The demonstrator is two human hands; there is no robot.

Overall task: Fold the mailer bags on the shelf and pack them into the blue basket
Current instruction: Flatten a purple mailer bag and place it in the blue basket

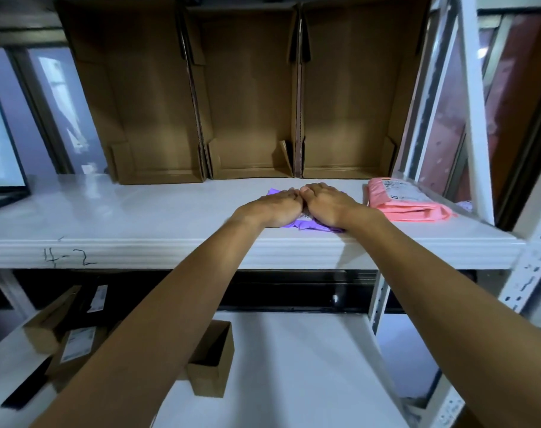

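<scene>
Nearby: pink mailer (408, 207), cardboard bins (250, 103) behind.

Shelf edge (158, 252) reads "4-2", handwritten in dark pen (left part). Label print on pink mailer (408, 208) and lower box (77, 345) is too blurry to read.

Two hands: one left hand (275, 208), one right hand (327, 205). Two mailer bags: one purple bag (306, 226) and one pink folded bundle (411, 205), which may hold more than one. Three cardboard bins (158, 118) (250, 118) (349, 118). Three small cardboard boxes (212, 366) (46, 322) (77, 347). Two shelves: upper shelf (139, 211), lower shelf (293, 366)
</scene>
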